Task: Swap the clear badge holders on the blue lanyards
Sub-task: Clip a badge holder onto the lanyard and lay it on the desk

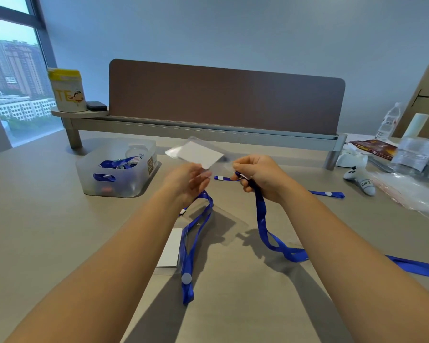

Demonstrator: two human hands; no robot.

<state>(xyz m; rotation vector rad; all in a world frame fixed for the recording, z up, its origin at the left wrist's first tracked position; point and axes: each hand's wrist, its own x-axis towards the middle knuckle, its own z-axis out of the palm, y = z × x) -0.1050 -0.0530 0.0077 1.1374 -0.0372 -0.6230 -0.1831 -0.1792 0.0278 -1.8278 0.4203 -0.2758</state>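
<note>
I see my left hand [187,180] pinching a clear badge holder [196,154], my right hand [258,177] pinching a blue lanyard [261,214], beside a frosted bin [89,179] of lanyards.

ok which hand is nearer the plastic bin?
Left. The left hand is just right of the plastic bin, a short gap between them. The right hand is farther right, holding a blue lanyard.
</note>
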